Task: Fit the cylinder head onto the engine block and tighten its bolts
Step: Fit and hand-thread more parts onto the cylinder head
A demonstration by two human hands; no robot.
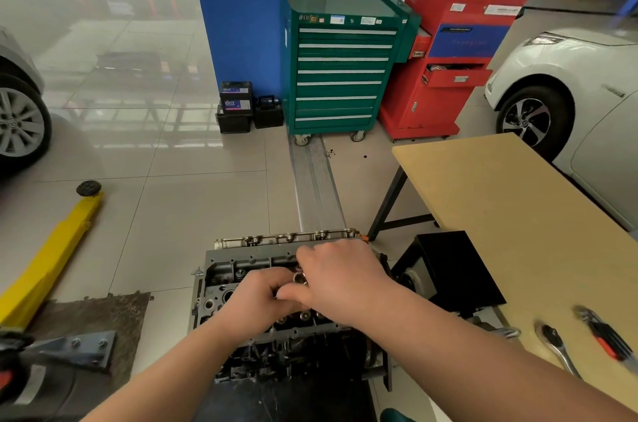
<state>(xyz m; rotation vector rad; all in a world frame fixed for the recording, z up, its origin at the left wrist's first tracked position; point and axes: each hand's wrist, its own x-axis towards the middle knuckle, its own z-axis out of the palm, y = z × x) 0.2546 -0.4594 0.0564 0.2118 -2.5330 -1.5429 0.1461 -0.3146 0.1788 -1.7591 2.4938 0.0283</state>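
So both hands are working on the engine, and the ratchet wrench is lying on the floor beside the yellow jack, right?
Not quite. The head view shows the ratchet wrench lying on the wooden table, to the person's right, not on the floor. Both hands, left and right, are indeed on the engine.

Ahead I see green tool cabinet (340,62) on castors against blue pillar (238,31), red cabinet (448,55) just beside it, one red drawer ajar. Black car batteries (236,107) stacked at pillar foot. White car (566,83) at right, grey car wheel (19,123) at left edge. Yellow lift arm (51,256) lies on tiled floor. I note tan tabletop (511,214) at right, carrying ratchet (557,347) and red-handled key set (606,335).
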